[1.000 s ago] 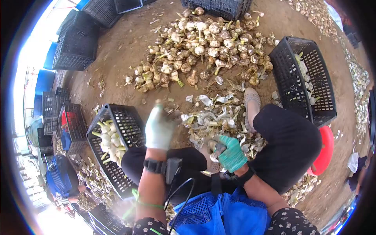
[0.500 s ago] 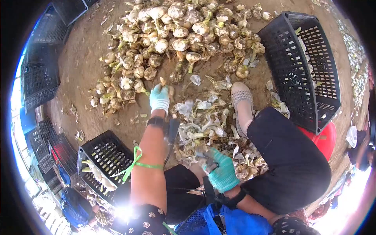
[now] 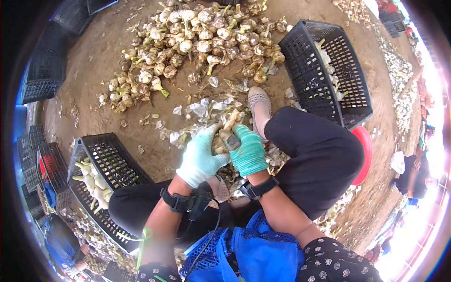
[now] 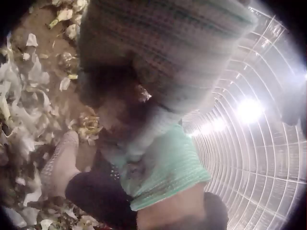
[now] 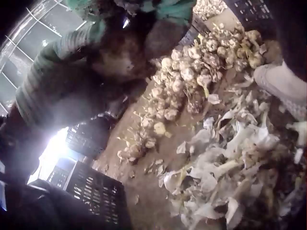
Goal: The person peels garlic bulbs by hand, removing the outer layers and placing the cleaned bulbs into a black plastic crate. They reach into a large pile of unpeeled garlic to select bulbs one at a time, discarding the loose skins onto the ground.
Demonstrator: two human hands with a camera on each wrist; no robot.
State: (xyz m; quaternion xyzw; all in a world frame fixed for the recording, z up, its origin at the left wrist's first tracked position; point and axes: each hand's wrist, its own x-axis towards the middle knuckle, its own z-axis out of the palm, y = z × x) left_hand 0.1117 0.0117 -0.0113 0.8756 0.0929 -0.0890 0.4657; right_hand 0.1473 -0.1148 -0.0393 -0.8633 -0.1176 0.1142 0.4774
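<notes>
Both hands meet over the peelings in the head view. My left hand (image 3: 201,157), in a pale knit glove, grips a garlic bulb (image 3: 218,145) with its stem pointing away from me. The right hand (image 3: 247,151), gloved in teal, is curled against the bulb's other side. At its thumb is a small grey tool (image 3: 232,142), its kind unclear; a bright glint shows by the fingers in both wrist views. The bulb (image 5: 112,62) looks dark and shadowed in the right wrist view. Loose skins and cut stems (image 3: 202,110) lie just beyond the hands.
A heap of untrimmed garlic (image 3: 197,42) covers the ground ahead. One black crate (image 3: 112,160) with trimmed white bulbs (image 3: 91,181) stands left; another crate (image 3: 324,70) holding some garlic stands right. A red basin (image 3: 361,155) sits beside the right knee. Other people are at both edges.
My left hand reached out to the heap's near edge, took a garlic bulb and came back to the right hand. The right hand stayed near the lap and now meets the bulb.
</notes>
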